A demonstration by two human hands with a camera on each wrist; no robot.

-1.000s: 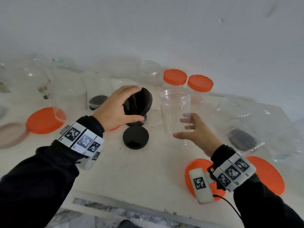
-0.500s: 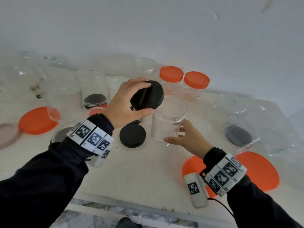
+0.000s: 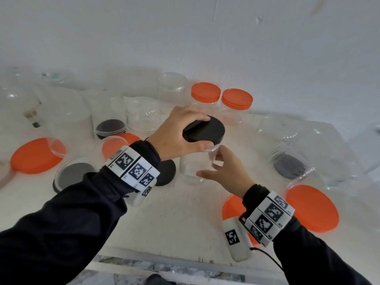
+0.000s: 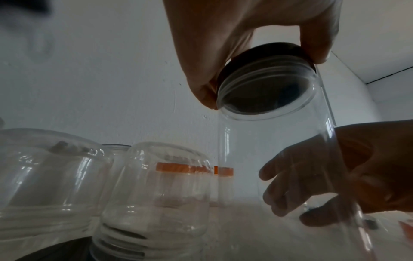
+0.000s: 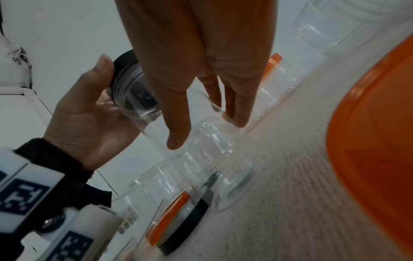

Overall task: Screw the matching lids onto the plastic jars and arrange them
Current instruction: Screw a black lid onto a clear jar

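Lid (image 3: 203, 128) under left hand (image 3: 174, 132) (on jar (image 3: 193, 167) mouth).

A white wall (image 3: 205, 38), scuffed and faintly cracked, rises behind a pale, rough-textured surface (image 3: 164, 219). Marbled grey floor (image 3: 127, 276) shows below its front edge.

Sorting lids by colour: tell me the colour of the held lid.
Black lid; clearest in the head view.
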